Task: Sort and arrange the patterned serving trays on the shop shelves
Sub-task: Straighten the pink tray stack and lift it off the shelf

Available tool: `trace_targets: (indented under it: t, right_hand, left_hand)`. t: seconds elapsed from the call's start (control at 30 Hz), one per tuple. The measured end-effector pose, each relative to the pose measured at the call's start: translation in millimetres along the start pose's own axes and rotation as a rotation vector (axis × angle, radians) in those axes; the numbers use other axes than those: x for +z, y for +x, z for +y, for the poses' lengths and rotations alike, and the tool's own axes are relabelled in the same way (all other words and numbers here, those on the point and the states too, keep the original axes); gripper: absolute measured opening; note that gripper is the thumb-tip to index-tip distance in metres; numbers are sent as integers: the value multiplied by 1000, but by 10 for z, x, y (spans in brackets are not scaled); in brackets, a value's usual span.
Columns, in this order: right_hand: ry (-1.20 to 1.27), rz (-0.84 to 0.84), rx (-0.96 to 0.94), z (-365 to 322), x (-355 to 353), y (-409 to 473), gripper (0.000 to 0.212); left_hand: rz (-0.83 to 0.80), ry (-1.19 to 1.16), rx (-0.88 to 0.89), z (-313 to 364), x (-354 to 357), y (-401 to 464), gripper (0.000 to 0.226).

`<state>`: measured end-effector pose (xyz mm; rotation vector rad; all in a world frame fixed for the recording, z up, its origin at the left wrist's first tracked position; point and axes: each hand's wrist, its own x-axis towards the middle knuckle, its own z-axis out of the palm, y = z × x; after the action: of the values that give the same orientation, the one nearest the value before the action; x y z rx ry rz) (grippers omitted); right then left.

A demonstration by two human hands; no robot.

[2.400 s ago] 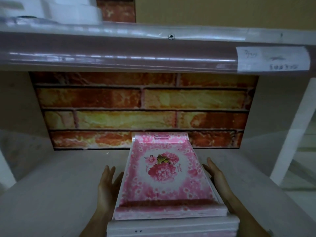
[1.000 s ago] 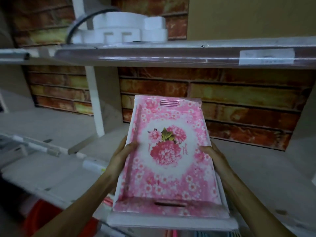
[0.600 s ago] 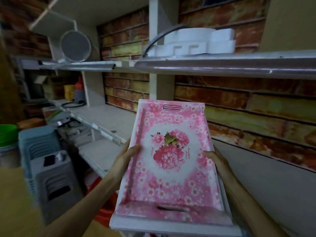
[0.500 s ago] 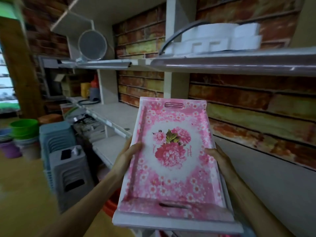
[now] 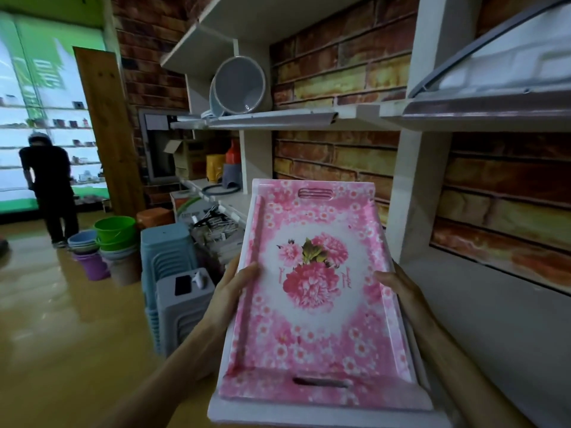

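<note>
I hold a stack of pink flower-patterned serving trays (image 5: 312, 304) in front of me, off the shelf, long side pointing away. The top tray shows a big pink bloom in a white centre and a slot handle at each end; white tray edges show beneath it. My left hand (image 5: 231, 288) grips the stack's left side, thumb on the rim. My right hand (image 5: 398, 288) grips the right side. The white shelf (image 5: 482, 304) lies to the right of the stack, under a brick-patterned back wall.
Stacked grey and blue plastic stools (image 5: 176, 273) stand on the floor at left, with green and purple buckets (image 5: 114, 239) beyond. A grey basin (image 5: 239, 84) leans on an upper shelf. A person in black (image 5: 52, 186) stands far left. White foam blocks (image 5: 506, 60) sit on the upper right shelf.
The trays have been lifted off the shelf and carried leftward in both hands; my view has swung left, bringing the shop floor, stools and buckets into sight.
</note>
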<state>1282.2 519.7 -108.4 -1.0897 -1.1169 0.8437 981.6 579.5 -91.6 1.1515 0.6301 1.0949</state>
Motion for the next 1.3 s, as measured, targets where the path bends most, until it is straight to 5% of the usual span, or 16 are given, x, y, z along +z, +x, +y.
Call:
trace_targets:
  t: [0.27, 0.5, 0.8, 1.03, 1.3]
  right_hand:
    - [31, -8, 68, 389, 371, 769, 69]
    - [10, 33, 35, 551, 603, 1514, 51]
    - [93, 135, 38, 730, 461, 2750, 92]
    - [28, 345, 58, 807, 255, 3276, 97]
    - [47, 452, 59, 850, 80, 3508, 103]
  left_hand:
    - [10, 7, -15, 41, -660, 742, 63]
    - [-22, 55, -10, 46, -940, 1635, 42]
    - [-110, 92, 4, 9, -979, 3339, 43]
    - [-279, 201, -16, -192, -876, 4467, 43]
    - [-494, -51, -176, -453, -660, 5095, 44]
